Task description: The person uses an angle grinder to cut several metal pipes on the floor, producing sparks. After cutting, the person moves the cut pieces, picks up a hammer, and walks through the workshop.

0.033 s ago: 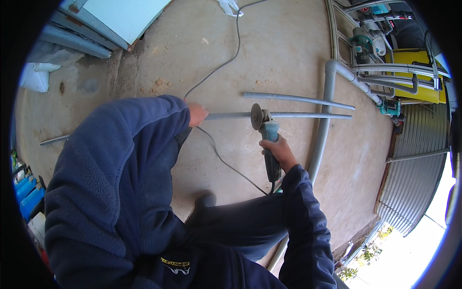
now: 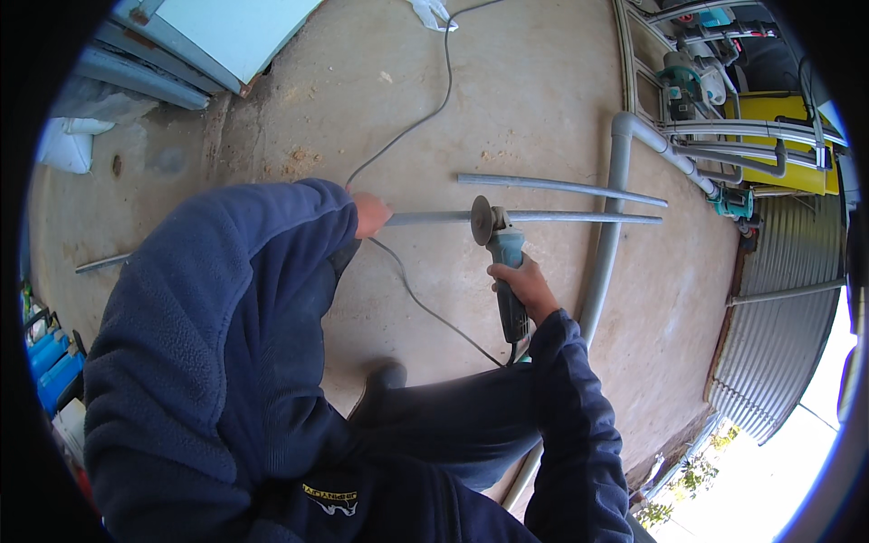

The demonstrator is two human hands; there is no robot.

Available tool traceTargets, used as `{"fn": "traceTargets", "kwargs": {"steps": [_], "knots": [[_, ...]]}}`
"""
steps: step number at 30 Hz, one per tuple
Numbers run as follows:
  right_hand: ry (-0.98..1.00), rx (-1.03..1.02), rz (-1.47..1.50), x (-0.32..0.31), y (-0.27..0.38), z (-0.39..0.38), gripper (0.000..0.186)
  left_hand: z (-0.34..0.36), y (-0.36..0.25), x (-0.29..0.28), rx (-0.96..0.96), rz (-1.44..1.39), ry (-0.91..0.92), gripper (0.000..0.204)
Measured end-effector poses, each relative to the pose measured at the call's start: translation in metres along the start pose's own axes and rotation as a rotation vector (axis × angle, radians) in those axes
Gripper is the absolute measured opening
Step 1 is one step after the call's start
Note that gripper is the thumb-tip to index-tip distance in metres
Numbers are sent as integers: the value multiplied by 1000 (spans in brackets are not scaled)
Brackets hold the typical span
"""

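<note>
My right hand (image 2: 529, 288) is wrapped round the body of a teal and black angle grinder (image 2: 509, 271). The grinder's disc (image 2: 482, 220) stands on edge over a long grey metal pipe (image 2: 579, 216); whether it touches the pipe I cannot tell. Left of the disc, my left hand (image 2: 370, 215) is closed round the same pipe. That pipe runs on past my left sleeve, where its far-left end shows again. Just beyond it lies a second, shorter grey pipe (image 2: 543, 185). Both pipes reach over a thicker grey pipe on the right.
A thick grey elbowed pipe (image 2: 612, 217) crosses the concrete floor on the right. The grinder's cord (image 2: 412, 294) trails near my foot, and a dark cable (image 2: 425, 122) winds away beyond. Pump machinery (image 2: 681, 90) stands at the far right, a white panel (image 2: 235, 36) at the far left.
</note>
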State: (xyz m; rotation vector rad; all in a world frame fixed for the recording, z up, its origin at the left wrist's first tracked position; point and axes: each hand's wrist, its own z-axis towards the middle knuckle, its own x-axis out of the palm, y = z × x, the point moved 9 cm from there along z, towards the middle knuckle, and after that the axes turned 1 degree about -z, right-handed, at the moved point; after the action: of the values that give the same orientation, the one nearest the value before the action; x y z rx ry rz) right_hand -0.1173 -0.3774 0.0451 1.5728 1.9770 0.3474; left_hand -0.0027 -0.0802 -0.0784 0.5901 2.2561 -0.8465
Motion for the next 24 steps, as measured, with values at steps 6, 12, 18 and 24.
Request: {"fn": "traceTargets", "kwargs": {"steps": [6, 12, 18, 24], "knots": [[19, -2, -1, 2, -4, 1, 49, -1, -1, -4, 33, -36, -22, 35], [15, 19, -19, 2, -6, 2, 48, -1, 1, -2, 15, -24, -27, 36], [20, 12, -14, 2, -6, 2, 47, -1, -1, -2, 38, -23, -26, 34], [10, 19, -9, 2, -8, 4, 51, -3, -1, -3, 5, -26, -22, 33]]}}
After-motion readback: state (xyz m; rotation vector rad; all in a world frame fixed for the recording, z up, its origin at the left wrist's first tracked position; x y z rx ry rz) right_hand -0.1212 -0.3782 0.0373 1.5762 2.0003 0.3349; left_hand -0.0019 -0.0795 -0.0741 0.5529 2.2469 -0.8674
